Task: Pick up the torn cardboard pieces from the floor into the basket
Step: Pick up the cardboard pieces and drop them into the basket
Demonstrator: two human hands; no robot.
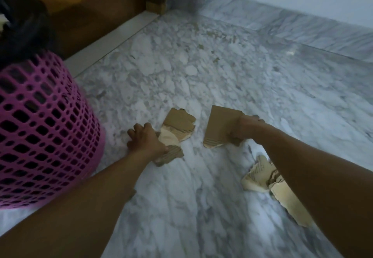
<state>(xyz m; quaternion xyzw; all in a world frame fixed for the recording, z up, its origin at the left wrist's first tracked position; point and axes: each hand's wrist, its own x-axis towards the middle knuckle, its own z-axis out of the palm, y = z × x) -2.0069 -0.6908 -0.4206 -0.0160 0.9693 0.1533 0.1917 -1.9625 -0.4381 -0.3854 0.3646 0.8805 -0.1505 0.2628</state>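
Item: torn cardboard pieces, marble floor (232, 80); three large pieces are counted, together with small brown scraps scattered farther off toward the wall.

Piece one (178, 128): ragged, its top layer peeled pale in the middle; it is pinned low against the floor beside the left hand (146, 139), whose fingers are curled at its near edge; whether it is fully pinched or only pressed cannot be told.

Piece two (221, 124): roughly rectangular, brown, torn along its lower edge; it is gripped at its right edge by the right hand (245, 128), fingers curled round it, and it appears tilted up off the floor.

Piece three (278, 189): long, pale and printed at one end, brown at the other; it is left lying on the floor, partly hidden beneath the right forearm, touched by neither hand.

Basket (40, 128): pink plastic lattice, stood on the floor just left of the left arm; its opening is not shown, so its contents cannot be judged.

Step in hand, as judged: the grasp of pieces one and two, one to each hand; nothing is yet carried over.

Next move, as judged: both pieces are to be lifted and swung left to the basket's rim; a firmer hold is needed on the peeling piece, lest its loose layer be shed; piece three and the scraps are to be gathered afterwards.
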